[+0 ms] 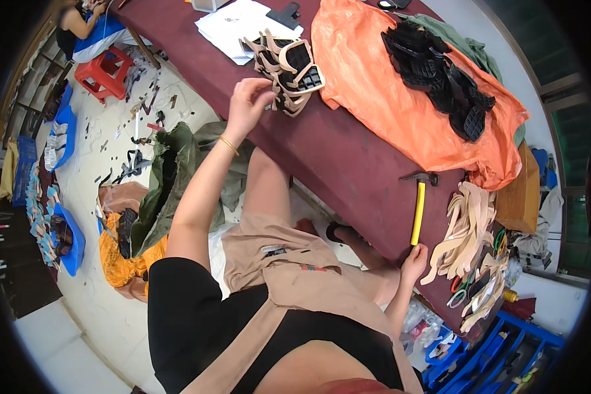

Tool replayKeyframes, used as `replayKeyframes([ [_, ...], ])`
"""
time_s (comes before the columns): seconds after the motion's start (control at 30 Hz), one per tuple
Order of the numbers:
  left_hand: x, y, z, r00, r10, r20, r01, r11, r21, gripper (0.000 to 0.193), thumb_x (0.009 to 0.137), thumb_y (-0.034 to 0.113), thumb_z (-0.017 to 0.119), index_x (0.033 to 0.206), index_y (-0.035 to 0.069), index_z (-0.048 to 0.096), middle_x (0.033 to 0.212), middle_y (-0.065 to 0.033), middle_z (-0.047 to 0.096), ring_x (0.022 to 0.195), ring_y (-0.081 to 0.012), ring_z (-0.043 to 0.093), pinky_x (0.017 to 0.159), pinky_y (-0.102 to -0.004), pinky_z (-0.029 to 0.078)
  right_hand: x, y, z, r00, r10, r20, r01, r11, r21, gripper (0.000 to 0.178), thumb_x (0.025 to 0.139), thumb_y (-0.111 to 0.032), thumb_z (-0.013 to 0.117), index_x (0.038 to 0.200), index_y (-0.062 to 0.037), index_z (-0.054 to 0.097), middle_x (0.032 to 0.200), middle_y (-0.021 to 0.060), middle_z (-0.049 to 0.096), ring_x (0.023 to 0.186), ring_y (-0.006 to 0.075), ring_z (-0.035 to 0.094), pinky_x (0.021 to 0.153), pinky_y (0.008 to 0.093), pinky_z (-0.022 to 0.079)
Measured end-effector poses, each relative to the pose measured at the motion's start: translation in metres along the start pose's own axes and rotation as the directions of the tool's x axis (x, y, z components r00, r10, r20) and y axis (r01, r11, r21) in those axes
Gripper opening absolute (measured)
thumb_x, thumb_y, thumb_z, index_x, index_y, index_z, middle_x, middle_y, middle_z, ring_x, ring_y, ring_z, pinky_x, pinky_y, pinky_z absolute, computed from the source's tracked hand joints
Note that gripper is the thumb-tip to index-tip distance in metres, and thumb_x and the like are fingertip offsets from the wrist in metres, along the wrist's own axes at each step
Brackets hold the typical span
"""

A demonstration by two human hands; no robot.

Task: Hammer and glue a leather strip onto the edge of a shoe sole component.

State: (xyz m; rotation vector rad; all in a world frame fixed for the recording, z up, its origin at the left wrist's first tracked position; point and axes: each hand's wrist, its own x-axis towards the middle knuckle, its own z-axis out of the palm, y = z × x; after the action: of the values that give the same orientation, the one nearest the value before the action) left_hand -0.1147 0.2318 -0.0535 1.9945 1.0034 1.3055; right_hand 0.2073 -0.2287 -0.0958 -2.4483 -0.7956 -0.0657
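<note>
My left hand [248,105], with a thin bangle at its wrist, is at the near left side of a small pile of beige-and-black strappy sandal uppers [290,69]. Its thumb and fingers are apart and nothing shows between them; whether the fingertips touch the pile I cannot tell. At the near edge of the table, my right hand [414,262] has its fingers closed at the lower end of the yellow handle of a hammer [418,213]. The hammer's dark claw head points away from me on the maroon table [348,154].
Black strappy pieces [433,72] lie on an orange sheet [354,72] at the far side. White papers [233,29] are at the back left. Beige straps [463,230] and scissors [458,295] lie at the right. Another person [79,23] sits near a red stool [105,72].
</note>
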Motion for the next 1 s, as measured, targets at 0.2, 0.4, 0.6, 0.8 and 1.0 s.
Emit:
replayKeyframes([
  [0.2,0.018,0.007,0.004,0.964,0.169,0.204,-0.193,0.976,0.102,0.012,0.071,0.013,0.072,0.078,0.006,0.066,0.082,-0.0056,0.051,0.087,-0.0248,0.048,0.075,-0.0352,0.041,-0.001,-0.004,0.007,1.000,0.015,0.007,-0.016,0.999,0.032,0.021,0.093,-0.020,0.048,0.092,-0.0005,0.056,0.087,0.0179,0.059,0.080,0.0354,0.057,0.073,0.0411,0.045],
  [0.4,0.007,0.017,0.019,0.997,0.074,0.010,-0.074,0.997,0.019,0.020,0.090,0.014,0.056,0.105,0.004,0.064,0.100,-0.0118,0.063,0.095,-0.0232,0.060,0.082,-0.0314,0.047,-0.009,0.008,-0.003,0.998,-0.009,-0.066,0.011,1.000,0.020,0.017,0.091,-0.017,0.051,0.095,-0.0016,0.058,0.083,0.0148,0.059,0.076,0.0317,0.058,0.072,0.0383,0.047],
  [0.6,-0.091,0.074,0.045,0.969,0.174,0.177,-0.163,0.984,-0.077,0.009,0.086,0.001,0.057,0.096,0.000,0.058,0.096,-0.0116,0.058,0.091,-0.0233,0.056,0.079,-0.0299,0.045,0.061,0.018,-0.042,0.959,0.280,-0.032,-0.216,0.804,0.554,0.013,0.088,-0.014,0.061,0.091,-0.0013,0.062,0.074,0.0015,0.055,0.060,0.0084,0.052,0.056,0.0246,0.044],
  [0.8,-0.146,0.153,0.112,0.849,0.162,0.502,-0.032,0.966,-0.258,0.013,0.083,-0.001,0.061,0.095,0.003,0.064,0.090,-0.0096,0.057,0.072,-0.0188,0.055,0.061,-0.0260,0.045,0.171,0.074,-0.097,0.929,-0.093,-0.358,0.070,0.995,-0.078,0.016,0.081,-0.015,0.064,0.089,-0.0017,0.065,0.082,0.0122,0.062,0.075,0.0264,0.060,0.067,0.0356,0.047],
  [1.0,-0.155,0.213,0.182,0.688,0.311,0.656,-0.034,0.916,-0.399,0.011,0.081,0.003,0.062,0.092,0.003,0.064,0.090,-0.0127,0.060,0.080,-0.0293,0.060,0.069,-0.0355,0.049,0.223,0.091,-0.087,0.999,0.046,-0.005,-0.044,0.913,-0.405,0.045,0.070,-0.038,0.072,0.103,-0.0096,0.067,0.102,0.0125,0.066,0.097,0.0326,0.057,0.089,0.0420,0.042],
])
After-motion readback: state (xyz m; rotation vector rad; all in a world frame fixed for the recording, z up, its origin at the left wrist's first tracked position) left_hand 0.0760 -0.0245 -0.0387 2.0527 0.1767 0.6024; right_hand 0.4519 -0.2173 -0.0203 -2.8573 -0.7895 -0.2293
